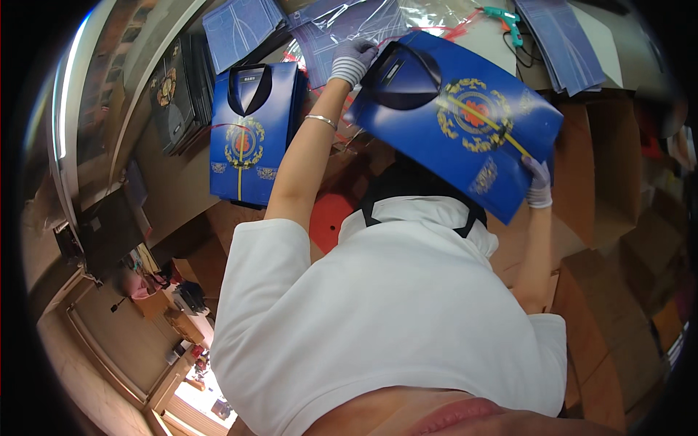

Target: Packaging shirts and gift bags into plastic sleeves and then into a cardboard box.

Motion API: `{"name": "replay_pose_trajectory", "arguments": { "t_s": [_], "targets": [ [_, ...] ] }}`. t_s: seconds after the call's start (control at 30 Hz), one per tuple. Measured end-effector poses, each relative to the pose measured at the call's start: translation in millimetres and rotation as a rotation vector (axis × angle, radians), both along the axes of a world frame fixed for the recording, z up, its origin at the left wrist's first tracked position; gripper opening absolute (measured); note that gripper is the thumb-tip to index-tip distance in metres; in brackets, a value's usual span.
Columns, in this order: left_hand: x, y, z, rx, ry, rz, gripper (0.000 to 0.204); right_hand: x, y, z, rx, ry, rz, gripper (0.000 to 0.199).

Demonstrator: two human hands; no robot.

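Note:
A blue paper gift bag with black ribbon handles, a gold wreath and a red emblem is held tilted in front of me. My left hand, in a white and grey glove, is closed at its top edge beside the handle; the fingertips are partly hidden. My right hand, gloved too, pinches the bag's lower right edge. To the left, a stack of similar blue bags lies flat on the table, handles toward the far side.
Black printed bags are stacked at the far left. Blue flat sheets and clear plastic wrap lie along the back. A teal glue gun with a cord rests near more blue sheets. Cardboard boxes stand at the right.

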State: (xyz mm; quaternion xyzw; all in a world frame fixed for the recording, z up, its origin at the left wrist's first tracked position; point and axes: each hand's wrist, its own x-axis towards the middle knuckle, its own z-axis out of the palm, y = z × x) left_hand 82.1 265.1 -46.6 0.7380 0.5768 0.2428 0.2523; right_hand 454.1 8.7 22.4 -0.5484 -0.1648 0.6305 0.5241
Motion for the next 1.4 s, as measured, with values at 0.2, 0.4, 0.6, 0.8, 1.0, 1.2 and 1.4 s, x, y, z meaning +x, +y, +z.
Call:
{"name": "replay_pose_trajectory", "arguments": {
  "t_s": [0.2,0.4,0.6,0.8,1.0,1.2,1.4],
  "targets": [
    [5,13,7,0.032,-0.139,0.16,0.016,32,-18,-106,-0.097,0.092,0.088,0.041],
    [1,-14,22,0.269,0.221,-0.032,0.012,-9,-11,-21,0.047,-0.25,0.123,0.043],
    [-3,-31,32,0.267,0.158,0.009,0.015,-25,-2,-4,0.084,-0.12,-0.092,0.039],
    [-14,-43,35,0.165,0.209,0.278,0.017,-31,-5,-6,0.066,-0.076,-0.162,0.042],
    [-28,-41,17,0.185,0.073,0.213,0.017,-44,-12,-8,0.026,-0.08,-0.192,0.035],
    [-24,-45,28,0.263,0.272,0.254,0.018,-65,-27,-2,0.038,-0.217,-0.377,0.026],
    [-43,-43,10,0.093,-0.168,0.306,0.019,-72,-24,20,0.078,-0.227,-0.271,0.027]
  ]
}}
